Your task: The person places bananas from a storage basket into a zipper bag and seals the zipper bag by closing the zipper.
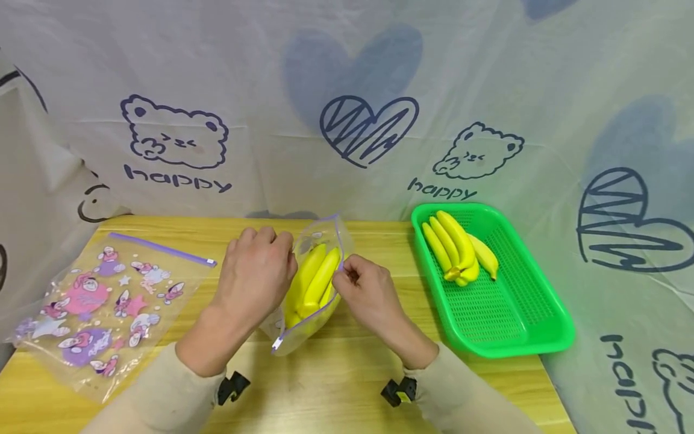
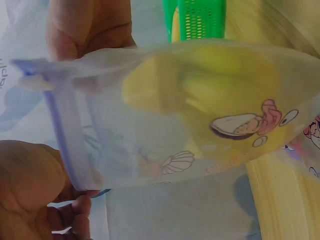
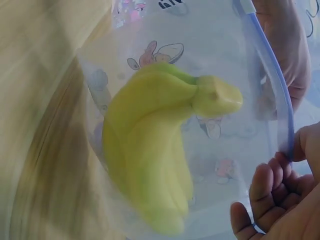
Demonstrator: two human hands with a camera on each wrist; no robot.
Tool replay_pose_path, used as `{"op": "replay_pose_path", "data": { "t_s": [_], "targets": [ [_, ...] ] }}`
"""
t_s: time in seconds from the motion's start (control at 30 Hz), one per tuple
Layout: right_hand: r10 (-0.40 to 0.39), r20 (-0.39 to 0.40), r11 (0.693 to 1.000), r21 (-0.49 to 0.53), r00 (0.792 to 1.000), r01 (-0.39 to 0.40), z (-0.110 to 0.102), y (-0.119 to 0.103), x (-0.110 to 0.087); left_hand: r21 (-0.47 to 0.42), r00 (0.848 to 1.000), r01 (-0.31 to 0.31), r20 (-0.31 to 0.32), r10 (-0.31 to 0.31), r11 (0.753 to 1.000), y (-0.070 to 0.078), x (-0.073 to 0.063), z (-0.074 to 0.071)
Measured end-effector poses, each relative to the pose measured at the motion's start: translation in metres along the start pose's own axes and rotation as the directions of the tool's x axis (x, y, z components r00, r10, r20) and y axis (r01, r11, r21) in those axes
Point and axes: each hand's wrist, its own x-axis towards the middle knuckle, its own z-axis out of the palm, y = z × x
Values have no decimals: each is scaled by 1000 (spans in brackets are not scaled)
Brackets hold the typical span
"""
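Observation:
A clear zip bag [image 1: 311, 230] with a purple zip strip stands with its mouth spread at the middle of the table. Inside it is a bunch of yellow bananas [image 1: 322, 280], whose joined stem end [image 3: 220, 97] points toward the bag's mouth in the right wrist view. My left hand [image 1: 257, 268] grips the left side of the bag's mouth. On the opposite side, my right hand [image 1: 370, 288] pinches the rim by the zip strip [image 3: 280, 82] between thumb and fingers. A white slider [image 1: 278, 343] sits at the near end of the strip.
Flat on the table's left lies another clear zip bag [image 1: 125, 280] with pink and purple cartoon prints. To the right, a green basket [image 1: 520, 337] holds a banana bunch [image 1: 458, 241] and a single banana [image 1: 485, 256]. A printed cloth [image 1: 271, 78] hangs behind the table.

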Motion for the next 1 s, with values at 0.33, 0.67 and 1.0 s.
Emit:
{"op": "replay_pose_path", "data": {
  "t_s": [0.33,0.67,1.0],
  "targets": [
    [-35,-55,999,11,998,36,-2,-4,1,-120,999,39,-19,-41,992,1,6,-9],
    [-39,-73,999,15,997,40,-1,-7,0,-133,993,-6,-114,-10,991,4,12,-13],
    [53,0,997,56,999,-53,1,-4,0,-115,996,73,61,-66,991,7,12,-8]
  ]
}}
